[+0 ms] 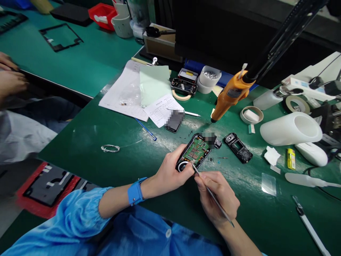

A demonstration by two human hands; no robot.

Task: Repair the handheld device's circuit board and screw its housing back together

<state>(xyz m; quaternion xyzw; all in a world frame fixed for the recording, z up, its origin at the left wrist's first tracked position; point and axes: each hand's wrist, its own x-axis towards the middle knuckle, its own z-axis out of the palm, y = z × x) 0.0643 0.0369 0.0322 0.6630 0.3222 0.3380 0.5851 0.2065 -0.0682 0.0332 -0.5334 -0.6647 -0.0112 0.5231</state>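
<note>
My left hand (170, 170) grips an opened small device (195, 151) with a black frame and a bare green circuit board, held just above the green bench mat. My right hand (217, 193) pinches thin metal tweezers (213, 195); their tip touches the lower edge of the board beside a round speaker part. A blue wrist strap (135, 192) sits on my left wrist. A separate black plastic frame (238, 147) lies on the mat just right of the device.
An orange electric screwdriver (230, 95) hangs over the bench behind the device. Papers (138, 94), a blue pen (146, 129), a wire loop (110, 148), tape rolls, a white tube (291, 128) and a yellow lighter (291, 158) lie around. Another person's hands (9, 76) are at far left.
</note>
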